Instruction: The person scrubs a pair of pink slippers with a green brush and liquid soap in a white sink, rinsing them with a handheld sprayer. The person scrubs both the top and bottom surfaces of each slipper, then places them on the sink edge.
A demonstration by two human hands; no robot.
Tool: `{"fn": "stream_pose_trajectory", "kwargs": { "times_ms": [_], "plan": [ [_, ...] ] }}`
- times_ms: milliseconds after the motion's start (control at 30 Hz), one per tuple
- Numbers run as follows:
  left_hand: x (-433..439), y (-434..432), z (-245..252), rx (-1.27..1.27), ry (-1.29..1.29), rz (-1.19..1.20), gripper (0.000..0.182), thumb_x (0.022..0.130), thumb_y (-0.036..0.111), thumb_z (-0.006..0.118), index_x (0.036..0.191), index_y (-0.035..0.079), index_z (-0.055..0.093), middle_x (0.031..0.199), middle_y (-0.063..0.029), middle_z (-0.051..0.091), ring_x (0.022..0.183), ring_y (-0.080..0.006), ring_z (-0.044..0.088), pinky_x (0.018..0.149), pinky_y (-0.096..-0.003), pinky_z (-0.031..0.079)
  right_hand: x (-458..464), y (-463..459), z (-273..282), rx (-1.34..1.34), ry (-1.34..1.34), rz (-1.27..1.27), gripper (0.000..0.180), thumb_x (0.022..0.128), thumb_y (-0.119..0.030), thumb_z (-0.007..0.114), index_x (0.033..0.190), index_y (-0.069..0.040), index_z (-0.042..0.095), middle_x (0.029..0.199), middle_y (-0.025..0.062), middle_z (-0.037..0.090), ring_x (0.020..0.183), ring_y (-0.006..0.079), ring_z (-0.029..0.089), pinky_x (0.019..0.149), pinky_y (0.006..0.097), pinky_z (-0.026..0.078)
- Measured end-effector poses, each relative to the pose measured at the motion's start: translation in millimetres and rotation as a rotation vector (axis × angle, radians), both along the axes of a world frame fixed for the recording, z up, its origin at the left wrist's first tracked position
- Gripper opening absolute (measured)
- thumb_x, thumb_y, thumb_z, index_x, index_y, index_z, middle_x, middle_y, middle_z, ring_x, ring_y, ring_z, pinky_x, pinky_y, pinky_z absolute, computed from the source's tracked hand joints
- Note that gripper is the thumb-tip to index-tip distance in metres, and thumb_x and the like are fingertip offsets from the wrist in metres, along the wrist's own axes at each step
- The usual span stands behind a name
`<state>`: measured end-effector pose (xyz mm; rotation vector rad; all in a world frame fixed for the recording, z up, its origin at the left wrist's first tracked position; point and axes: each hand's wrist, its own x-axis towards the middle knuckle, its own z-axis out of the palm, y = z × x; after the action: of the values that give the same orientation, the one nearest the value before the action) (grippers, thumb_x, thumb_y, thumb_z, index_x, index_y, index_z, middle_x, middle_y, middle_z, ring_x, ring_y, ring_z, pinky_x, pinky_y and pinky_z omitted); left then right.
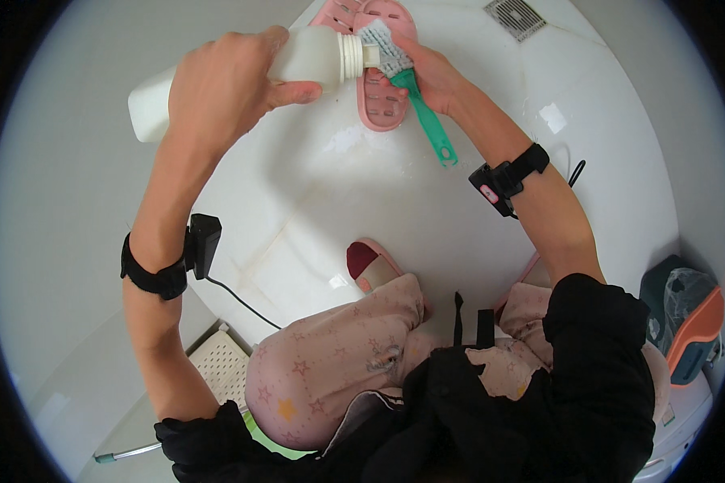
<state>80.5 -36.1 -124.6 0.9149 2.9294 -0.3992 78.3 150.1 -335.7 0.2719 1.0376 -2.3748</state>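
Note:
My left hand (pixel 223 84) is closed around a white plastic bottle (pixel 311 54), tilted onto its side with its uncapped mouth facing right. The bottle's spout touches or nearly touches the bristles of a scrub brush (pixel 386 48) with a green handle. My right hand (pixel 432 75) holds that brush by its head, bristles turned up towards the bottle, handle hanging down. Beneath the brush lies a pink plastic slipper (pixel 383 118) on the wet white floor, and a second pink slipper (pixel 335 13) is partly hidden behind the bottle.
A metal floor drain (pixel 515 18) lies at the upper right. My slippered foot (pixel 371 265) rests on the floor (pixel 314 217). At the lower left stands a perforated cream plastic item (pixel 220 365); a dark green and orange container (pixel 695 338) is at the right wall.

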Motion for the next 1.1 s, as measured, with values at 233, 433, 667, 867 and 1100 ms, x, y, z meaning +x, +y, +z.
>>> {"fn": "stream_pose_trajectory", "kwargs": {
  "times_ms": [233,433,667,867,1100],
  "plan": [
    [-13.5,-2.4,2.9,-0.006,0.077,-0.018,0.054,0.065,0.045,0.081,0.101,0.006,0.07,0.071,-0.0134,0.066,0.068,-0.0328,0.065,0.059,-0.0412,0.051,0.6,-0.2,3.9,-0.034,0.031,0.096,0.04,0.103,-0.037,0.04,0.11,-0.002,0.058,0.089,0.0089,0.066,0.069,0.014,0.058,0.046,0.0248,0.039],
    [-15.2,-13.4,-2.9,-0.02,0.102,0.004,0.049,0.066,0.041,0.081,0.098,0.006,0.069,0.073,-0.0133,0.067,0.068,-0.0328,0.065,0.06,-0.0413,0.051,1.5,-1.8,7.4,0.007,0.064,0.131,0.043,0.102,-0.04,0.039,0.102,-0.001,0.059,0.08,0.009,0.063,0.063,0.0149,0.056,0.042,0.0255,0.036],
    [-7.1,5.2,5.6,-0.185,0.116,-0.086,0.058,0.068,0.043,0.081,0.113,0.008,0.067,0.08,-0.0125,0.07,0.073,-0.0295,0.068,0.064,-0.0385,0.053,0.8,0.7,4.8,0.051,0.024,0.158,0.043,0.102,-0.04,0.039,0.109,-0.003,0.059,0.089,0.0061,0.065,0.069,0.0112,0.057,0.045,0.023,0.036],
    [-10.1,9.2,4.3,-0.192,0.118,-0.035,0.056,0.067,0.041,0.081,0.11,0.008,0.067,0.079,-0.0125,0.07,0.072,-0.031,0.068,0.064,-0.0384,0.053,1.6,-0.2,10.1,0.079,0.0,0.168,0.044,0.101,-0.041,0.041,0.11,-0.003,0.06,0.09,0.0069,0.066,0.068,0.0112,0.057,0.044,0.0222,0.036],
    [-5.7,15.4,6.0,-0.195,0.091,-0.07,0.048,0.068,0.034,0.082,0.107,0.01,0.068,0.076,-0.0128,0.069,0.071,-0.0308,0.068,0.064,-0.039,0.053,0.0,-1.5,3.5,0.107,-0.013,0.159,0.043,0.101,-0.04,0.043,0.111,-0.002,0.059,0.089,0.0065,0.066,0.066,0.0112,0.057,0.044,0.0222,0.036]
  ]
}}
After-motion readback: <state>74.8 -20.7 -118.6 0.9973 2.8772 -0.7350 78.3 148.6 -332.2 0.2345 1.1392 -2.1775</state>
